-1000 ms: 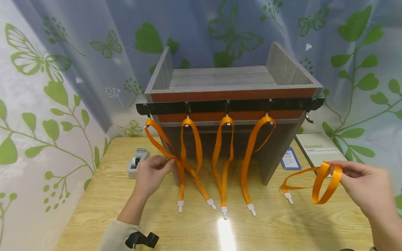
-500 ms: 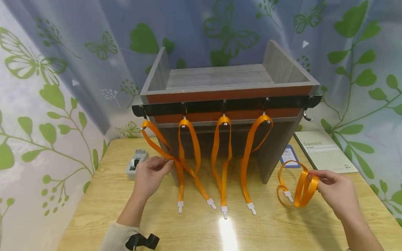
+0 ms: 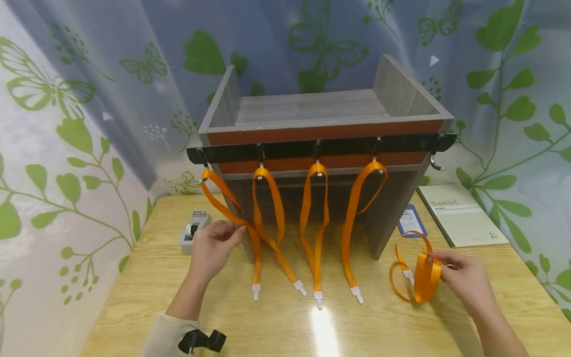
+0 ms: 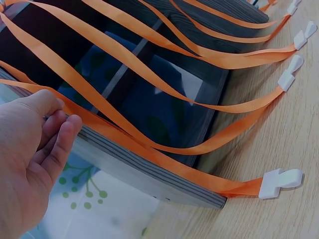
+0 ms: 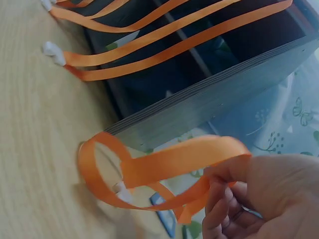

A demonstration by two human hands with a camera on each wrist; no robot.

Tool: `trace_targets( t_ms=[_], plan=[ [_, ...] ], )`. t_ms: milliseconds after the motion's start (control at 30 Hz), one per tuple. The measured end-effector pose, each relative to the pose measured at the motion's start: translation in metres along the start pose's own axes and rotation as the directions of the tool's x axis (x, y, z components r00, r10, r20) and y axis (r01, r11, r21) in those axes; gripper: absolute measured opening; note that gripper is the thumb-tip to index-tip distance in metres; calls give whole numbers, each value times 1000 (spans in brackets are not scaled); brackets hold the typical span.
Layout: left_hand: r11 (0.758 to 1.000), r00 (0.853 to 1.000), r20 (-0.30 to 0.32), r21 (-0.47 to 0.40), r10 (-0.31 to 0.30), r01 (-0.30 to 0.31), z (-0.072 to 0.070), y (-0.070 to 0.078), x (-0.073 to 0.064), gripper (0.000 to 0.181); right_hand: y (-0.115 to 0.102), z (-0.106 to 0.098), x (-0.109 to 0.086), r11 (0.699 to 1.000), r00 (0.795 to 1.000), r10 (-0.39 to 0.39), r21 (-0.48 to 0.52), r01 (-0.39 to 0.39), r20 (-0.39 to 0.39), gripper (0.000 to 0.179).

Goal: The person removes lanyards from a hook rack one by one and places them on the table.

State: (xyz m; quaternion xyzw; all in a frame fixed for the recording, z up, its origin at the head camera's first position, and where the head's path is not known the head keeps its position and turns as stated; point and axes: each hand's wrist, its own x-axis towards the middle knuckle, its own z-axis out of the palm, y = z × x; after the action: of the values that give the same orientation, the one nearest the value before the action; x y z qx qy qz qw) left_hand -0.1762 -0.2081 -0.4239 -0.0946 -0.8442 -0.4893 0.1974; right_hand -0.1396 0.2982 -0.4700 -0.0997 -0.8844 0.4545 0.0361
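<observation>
Orange lanyards with white clips hang in a row from hooks. At the leftmost lanyard [image 3: 221,210], my left hand [image 3: 216,248] has its thumb and index finger on the strap, pinching it where it bends downward; the left wrist view shows the other fingers curled. My right hand [image 3: 466,280] pinches another orange lanyard [image 3: 427,280], gathered in loops, just over the table at the right. In the right wrist view this looped lanyard [image 5: 184,157] spreads out from the fingertips. Its white clip [image 3: 408,275] lies left of the loops, partly hidden in the right wrist view.
A grey wooden shelf [image 3: 308,106] carries a dark hook rail [image 3: 290,150]. The rail's right-end hook [image 3: 437,162] holds nothing. Behind the right hand lie a blue-edged card [image 3: 411,219] and a notepad [image 3: 468,218]. A grey tape dispenser [image 3: 194,230] stands at left.
My right hand has moved left and lower with the lanyard, and its loops have drawn closer together. My left hand stays at the leftmost lanyard.
</observation>
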Motion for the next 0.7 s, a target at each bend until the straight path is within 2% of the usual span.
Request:
trace_targets(
  t_ms=[233, 433, 700],
  plan=[
    [999, 999, 5, -9, -32, 32, 1, 1, 0, 20, 12, 8, 2, 998, 998, 59, -27, -59, 26, 36],
    [1000, 1000, 1, -17, -23, 23, 1, -1, 0, 20, 20, 16, 5, 997, 996, 80, -12, -79, 41, 28],
    [1000, 1000, 7, -15, -3, 4, 1, -1, 0, 21, 26, 24, 5, 994, 994, 97, 43, -99, 52, 31]
  ],
)
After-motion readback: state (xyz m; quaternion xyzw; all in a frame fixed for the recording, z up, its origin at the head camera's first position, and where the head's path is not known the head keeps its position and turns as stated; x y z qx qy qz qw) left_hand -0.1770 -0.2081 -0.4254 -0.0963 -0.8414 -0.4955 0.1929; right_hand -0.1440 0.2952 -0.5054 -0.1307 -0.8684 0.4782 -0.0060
